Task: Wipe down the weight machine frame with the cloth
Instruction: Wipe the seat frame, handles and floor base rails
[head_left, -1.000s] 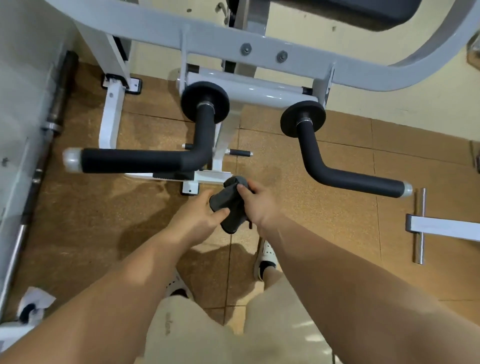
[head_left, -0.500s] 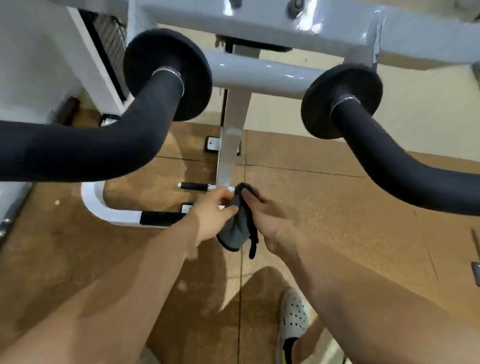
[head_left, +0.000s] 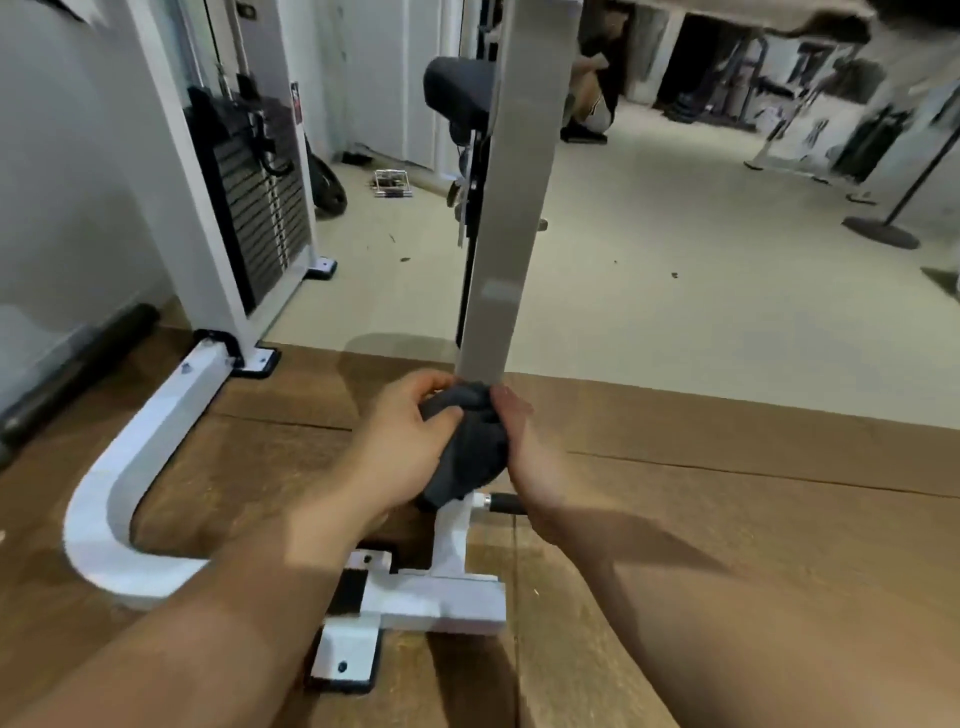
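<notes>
Cloth (head_left: 470, 452) clenched in left hand (head_left: 408, 439) and right hand (head_left: 527, 452), foot of frame upright (head_left: 511, 208) hidden.

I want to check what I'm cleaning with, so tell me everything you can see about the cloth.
The cloth is dark grey, soft-looking fabric, bunched into a rounded wad with folds at its top. Both hands grip it: the left hand curls round its left side with the thumb across a top fold, and the right hand pinches its right edge. It sits low, at the foot of the white post. Its top meets the post's lower end in this view, but real contact is unclear.
</notes>
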